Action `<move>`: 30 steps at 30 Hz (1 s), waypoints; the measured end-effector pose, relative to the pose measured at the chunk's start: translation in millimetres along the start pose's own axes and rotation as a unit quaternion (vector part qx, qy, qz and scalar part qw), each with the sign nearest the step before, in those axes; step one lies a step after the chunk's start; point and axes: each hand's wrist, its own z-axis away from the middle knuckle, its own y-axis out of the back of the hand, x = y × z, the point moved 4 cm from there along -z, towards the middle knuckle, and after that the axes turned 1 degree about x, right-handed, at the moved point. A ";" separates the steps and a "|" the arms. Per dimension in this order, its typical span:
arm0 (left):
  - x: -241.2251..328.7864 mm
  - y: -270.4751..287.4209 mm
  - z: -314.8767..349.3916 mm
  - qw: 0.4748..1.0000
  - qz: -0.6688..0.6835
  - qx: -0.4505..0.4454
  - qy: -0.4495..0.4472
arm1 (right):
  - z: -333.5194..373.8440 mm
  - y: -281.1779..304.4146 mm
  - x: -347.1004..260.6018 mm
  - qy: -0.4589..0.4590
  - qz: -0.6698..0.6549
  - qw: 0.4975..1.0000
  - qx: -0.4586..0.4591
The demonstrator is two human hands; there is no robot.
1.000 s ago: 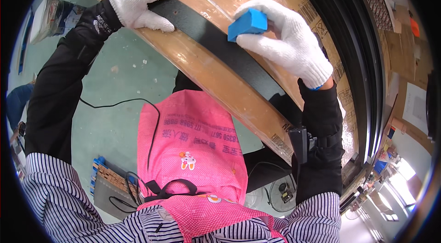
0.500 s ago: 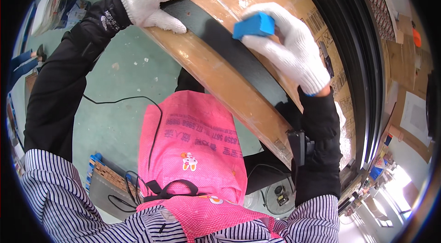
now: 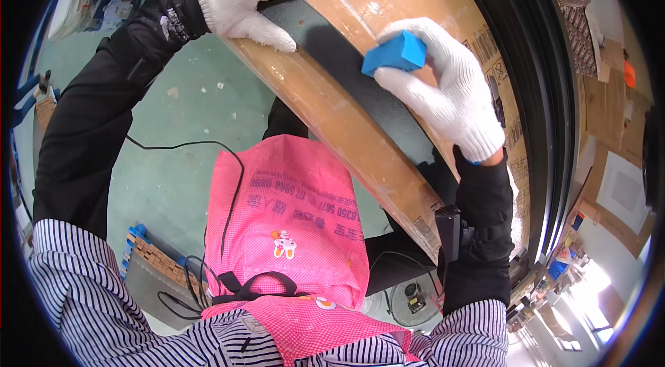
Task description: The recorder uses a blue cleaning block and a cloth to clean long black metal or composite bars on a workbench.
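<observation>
A long black board (image 3: 346, 79) runs slantwise over a brown cardboard carton (image 3: 332, 114). My left hand (image 3: 253, 0), in a white knit glove, straddles the board toward its far end, with the fingers across its far side and the thumb along the near side. My right hand (image 3: 450, 86), gloved alike, pinches a blue foam-like block (image 3: 395, 54) between thumb and fingers. The block is at the board's far edge, tilted; whether its underside touches the board is hidden. A small black device (image 3: 450, 232) is strapped to my right forearm.
Black rails (image 3: 544, 76) stand along the carton's right side. A clear plastic bag or tub (image 3: 93, 6) is at the far left. A black cord (image 3: 183, 149) trails beside my pink apron (image 3: 284, 207). A grey box (image 3: 156, 280) sits lower left. Cardboard sheets (image 3: 613, 117) are at right.
The whole view has shifted, carrying the scene slightly rightward. Against the board, my right hand and the blue block have come a little nearer to me, and the block has turned slightly.
</observation>
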 end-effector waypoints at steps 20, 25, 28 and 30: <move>2.9 8.1 1.2 1.000 -0.010 0.008 -0.005 | 1.4 11.0 8.4 -0.003 0.013 0.998 -0.058; 4.3 6.9 1.3 1.000 -0.004 0.008 0.000 | 24.8 29.9 19.9 -0.085 -0.009 0.994 -0.074; 4.7 4.9 -3.1 1.000 -0.001 0.005 0.001 | 8.3 17.9 16.5 -0.091 -0.054 0.994 -0.031; 3.1 2.4 -3.7 1.000 0.004 0.004 0.001 | -12.2 7.9 2.3 -0.024 0.015 0.999 -0.044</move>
